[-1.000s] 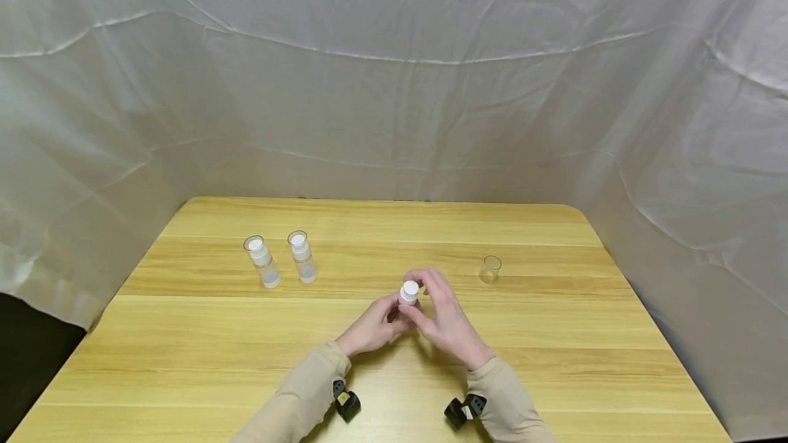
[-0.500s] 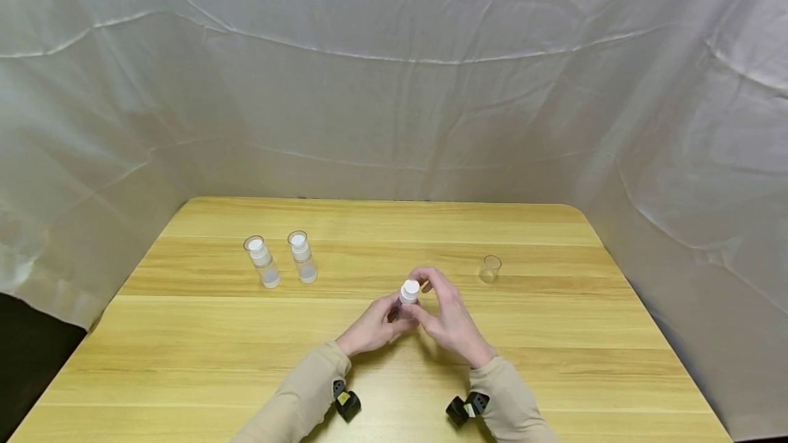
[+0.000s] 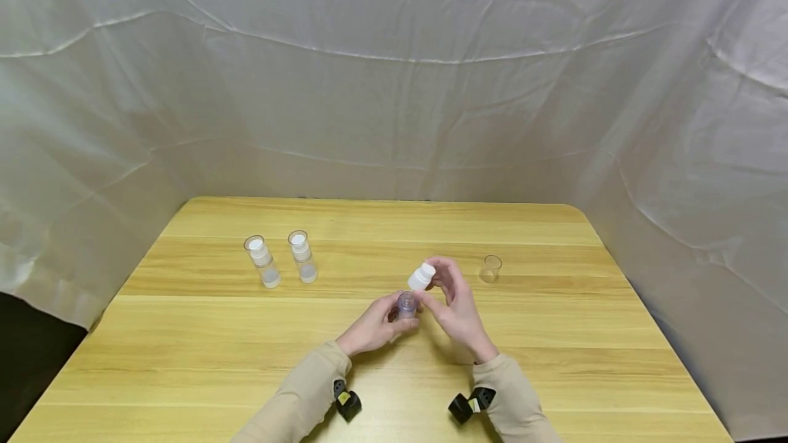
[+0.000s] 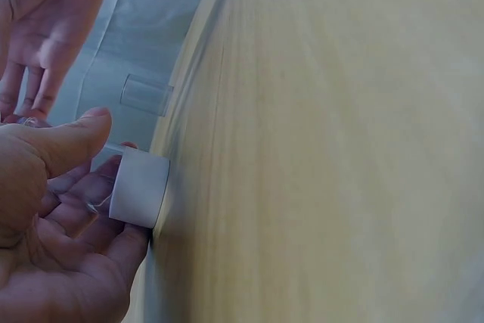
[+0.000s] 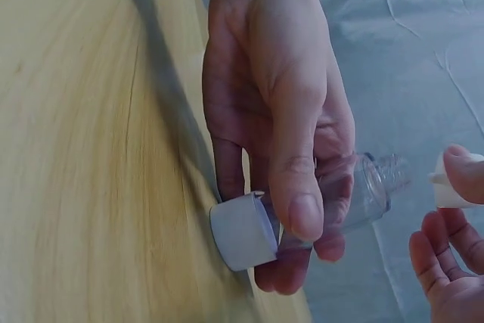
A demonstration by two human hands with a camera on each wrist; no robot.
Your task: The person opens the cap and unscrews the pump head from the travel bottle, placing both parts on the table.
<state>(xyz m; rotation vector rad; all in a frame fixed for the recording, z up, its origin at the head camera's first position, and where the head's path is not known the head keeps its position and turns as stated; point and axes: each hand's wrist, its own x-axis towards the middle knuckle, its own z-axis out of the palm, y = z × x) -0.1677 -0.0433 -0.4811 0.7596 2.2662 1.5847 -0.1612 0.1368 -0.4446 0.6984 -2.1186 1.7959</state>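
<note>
My left hand [image 3: 374,326] grips a clear bottle [image 5: 352,198] with a white base [image 4: 141,188], upright near the middle of the table. Its threaded neck [image 5: 393,174] is bare. Just above and right of it, my right hand [image 3: 457,310] pinches a white pump top [image 3: 421,277] between thumb and fingers, tilted and apart from the neck. In the right wrist view only part of the pump top and the right hand's fingers shows at the right edge. Farther right, a clear cap [image 3: 490,269] stands on the table.
Two similar bottles stand at the back left, the outer bottle [image 3: 263,262] and the inner bottle [image 3: 303,257], each with a clear cap over its white top. The wooden table [image 3: 185,354] is enclosed by pale hanging cloth [image 3: 394,115].
The white pump top has come off the bottle and moved up and right in my right hand, baring the neck. My left hand has stayed in place with the bottle.
</note>
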